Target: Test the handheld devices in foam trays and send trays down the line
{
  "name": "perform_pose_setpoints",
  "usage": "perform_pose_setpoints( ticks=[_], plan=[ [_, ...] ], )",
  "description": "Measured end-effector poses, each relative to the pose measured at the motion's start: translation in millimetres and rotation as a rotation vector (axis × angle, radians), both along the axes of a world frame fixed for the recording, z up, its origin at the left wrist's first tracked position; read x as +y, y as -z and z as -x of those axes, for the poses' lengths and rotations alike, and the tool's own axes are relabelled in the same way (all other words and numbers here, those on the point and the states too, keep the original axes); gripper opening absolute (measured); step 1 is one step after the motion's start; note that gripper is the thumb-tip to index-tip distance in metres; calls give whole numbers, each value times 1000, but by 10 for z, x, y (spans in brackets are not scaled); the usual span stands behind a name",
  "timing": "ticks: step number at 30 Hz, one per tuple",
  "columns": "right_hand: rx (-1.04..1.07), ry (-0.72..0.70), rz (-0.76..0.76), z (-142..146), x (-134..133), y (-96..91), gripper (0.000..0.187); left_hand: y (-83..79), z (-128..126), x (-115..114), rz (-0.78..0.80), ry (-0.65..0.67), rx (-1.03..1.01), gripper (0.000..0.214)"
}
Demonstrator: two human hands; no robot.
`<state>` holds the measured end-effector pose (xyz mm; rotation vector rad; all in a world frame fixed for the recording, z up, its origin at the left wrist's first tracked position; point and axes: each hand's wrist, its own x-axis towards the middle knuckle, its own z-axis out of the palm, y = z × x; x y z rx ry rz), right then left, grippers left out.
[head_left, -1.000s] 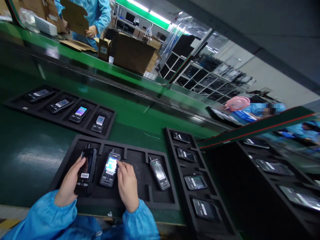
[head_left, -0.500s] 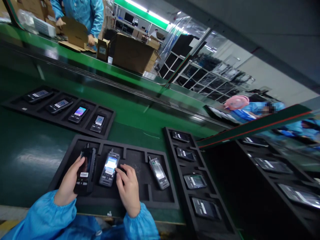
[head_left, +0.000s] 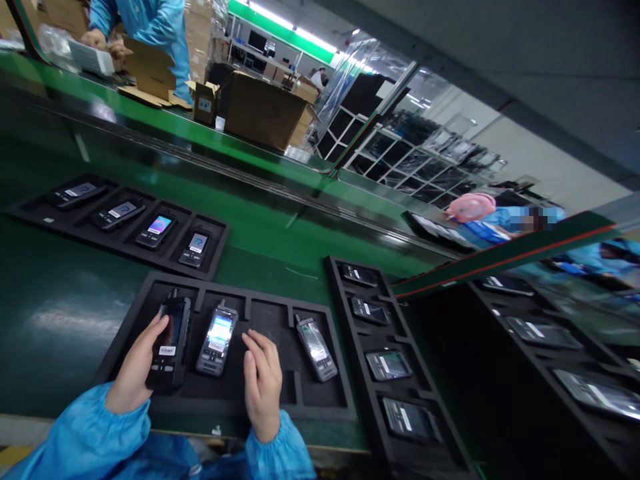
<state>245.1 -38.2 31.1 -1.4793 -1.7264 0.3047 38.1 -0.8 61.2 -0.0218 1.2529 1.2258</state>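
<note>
My left hand (head_left: 134,365) grips a black handheld radio phone (head_left: 169,347) with a stub antenna and dark screen, at the left end of a black foam tray (head_left: 280,298). To its right a second radio phone (head_left: 218,337) lies in the tray with its screen lit bright. My right hand (head_left: 264,380) hovers just right of that lit device, apart from it, fingers extended and holding nothing. A third radio phone (head_left: 317,348) lies tilted in the tray's right compartment.
A second foam tray (head_left: 65,223) at the back left holds several radio phones, some with lit screens. Another tray (head_left: 345,313) with several dark ones runs along the right, beside a tall black stack (head_left: 480,353). Across the green bench (head_left: 270,260), a person (head_left: 155,33) stands by open cardboard boxes (head_left: 265,110).
My right hand has drawn back from the lit screen, slightly to the right. My left hand keeps its hold on the dark radio phone. The person across has moved their hands left.
</note>
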Motion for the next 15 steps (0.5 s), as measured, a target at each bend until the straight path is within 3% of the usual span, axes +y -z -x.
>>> perform_pose_setpoints(
  ticks=[5,9,10,12,15],
  plan=[
    [249,-66,134,13,-36,-25,30,35,6,10,-22,44,81,46],
    [776,-334,418,253,-169,27,50,56,-182,-33,-193,187,288,50],
    [895,-330,459,320,-206,51,56,60,-257,-56,-243,244,345,52],
    [1018,-143,458,408,-254,96,60,60,-399,-102,-372,427,451,54],
    [1007,215,364,339,-248,120,55,40,-492,-118,-642,780,628,48]
  ],
)
